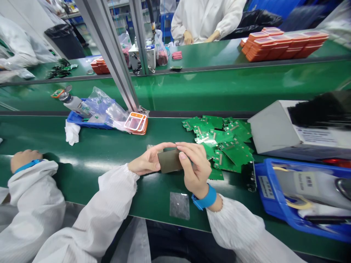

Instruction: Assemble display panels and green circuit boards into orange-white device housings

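Observation:
A thin, dark, rectangular panel (168, 162) is held up over the green bench, its brownish face towards me. My left hand (146, 160) grips its left edge between thumb and fingers. On the right side, my right hand (195, 166) has its thumb on the face and its fingers along the top, and a blue band circles that wrist. Just beyond my right hand lies a loose heap of green circuit boards (229, 140). A clear, flat square piece of plastic (179, 205) rests on the bench below my hands.
Orange-and-white frames (136, 122) are stacked beside a metal post (117, 54) and a blue tray (90, 124) holding a bottle and plastic bags. To the right stand a white box (276, 128) and a blue bin (264, 186). A neighbour's arm (35, 197) rests at left.

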Demonstrator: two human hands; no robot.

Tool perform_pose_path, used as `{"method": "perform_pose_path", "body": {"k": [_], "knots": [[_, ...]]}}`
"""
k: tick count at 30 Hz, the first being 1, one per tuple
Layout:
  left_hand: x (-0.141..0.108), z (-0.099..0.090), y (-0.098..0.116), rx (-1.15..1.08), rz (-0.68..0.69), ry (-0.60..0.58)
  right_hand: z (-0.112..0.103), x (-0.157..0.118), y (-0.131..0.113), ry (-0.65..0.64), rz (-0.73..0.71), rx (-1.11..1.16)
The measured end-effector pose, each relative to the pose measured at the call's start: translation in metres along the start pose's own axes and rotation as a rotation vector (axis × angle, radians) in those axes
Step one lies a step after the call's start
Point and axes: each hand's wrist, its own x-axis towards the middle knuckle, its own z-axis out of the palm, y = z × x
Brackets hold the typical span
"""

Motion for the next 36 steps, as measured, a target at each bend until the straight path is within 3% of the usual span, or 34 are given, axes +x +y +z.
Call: {"method": "perform_pose_path", "body": {"k": [10,21,23,29,36], "knots": [[0.0005,0.005,0.0027,-0.072,-0.024,-0.058,-0.0011,-0.0006,0.0008,-0.028,0.016,-0.025],[-0.0002,0.0019,0.0017,-0.013,-0.044,0.024,0.0019,-0.0015,-0.0013,-0.162,-0.076,0.01],[0.0004,0.0034,0.0024,0.031,-0.035,0.017,0.0025,-0.0017,-0.0011,-0.193,-0.001,0.062],[0.0039,0.0038,-0.0004,0.134,-0.064,-0.005,0.0039,0.0012,-0.0007,-0.187,0.416,0.25],[0.0049,0.0057,-0.0022,0.192,-0.062,0.035,0.0059,0.0045,-0.0003,-0.188,0.571,0.332]]}}
